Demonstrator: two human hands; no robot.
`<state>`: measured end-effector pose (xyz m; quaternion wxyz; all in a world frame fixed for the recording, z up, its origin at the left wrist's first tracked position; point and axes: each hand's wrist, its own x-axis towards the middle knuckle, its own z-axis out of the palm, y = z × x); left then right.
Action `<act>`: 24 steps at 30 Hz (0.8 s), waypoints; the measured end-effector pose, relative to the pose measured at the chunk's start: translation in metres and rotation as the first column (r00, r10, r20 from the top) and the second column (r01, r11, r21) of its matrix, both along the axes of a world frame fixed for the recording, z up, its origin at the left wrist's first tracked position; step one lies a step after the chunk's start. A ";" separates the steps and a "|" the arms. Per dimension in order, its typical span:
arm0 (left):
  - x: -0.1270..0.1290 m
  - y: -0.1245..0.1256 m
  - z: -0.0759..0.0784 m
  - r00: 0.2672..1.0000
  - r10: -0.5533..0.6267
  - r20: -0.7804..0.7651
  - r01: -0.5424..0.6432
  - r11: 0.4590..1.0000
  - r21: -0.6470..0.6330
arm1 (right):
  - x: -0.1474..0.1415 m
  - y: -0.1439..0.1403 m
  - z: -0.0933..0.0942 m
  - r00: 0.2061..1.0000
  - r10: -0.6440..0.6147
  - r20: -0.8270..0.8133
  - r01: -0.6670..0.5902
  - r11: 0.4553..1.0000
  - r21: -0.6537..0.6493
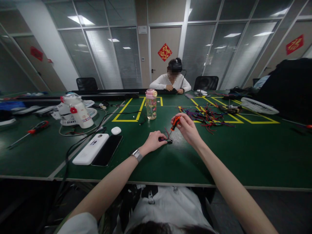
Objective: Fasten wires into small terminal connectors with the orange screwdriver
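Note:
My right hand (pixel 187 129) grips a small orange-and-black screwdriver (pixel 175 123), its handle tilted and its shaft pointing down and left. Below the tip lies a small black part with thin wires (pixel 169 141), flat on the green table (pixel 156 165). The fingers of my left hand (pixel 154 142) are closed on this wired part at its left end. Whether the screwdriver's tip touches the part, I cannot tell. A few red and dark wires rise between the two hands.
A tangled pile of coloured wires (pixel 204 115) lies beyond my right hand. A pink-lidded bottle (pixel 151 105) stands ahead. To the left are a white power bank (pixel 91 149), a black phone (pixel 107 151), an earbud case (pixel 116 130) and white jugs (pixel 81 112). Another person (pixel 172 79) sits opposite.

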<state>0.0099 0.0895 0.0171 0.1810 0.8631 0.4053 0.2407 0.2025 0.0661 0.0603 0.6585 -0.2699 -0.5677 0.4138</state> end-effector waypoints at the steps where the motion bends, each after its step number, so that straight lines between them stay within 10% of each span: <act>1: 0.000 0.000 0.000 1.000 0.000 -0.002 0.000 1.000 -0.001 | -0.001 0.000 0.000 1.000 -0.005 -0.004 0.005 1.000 0.005; 24: 0.000 -0.003 0.003 1.000 0.003 -0.005 -0.003 1.000 -0.008 | 0.006 0.003 -0.001 0.998 -0.056 0.021 0.056 0.998 0.017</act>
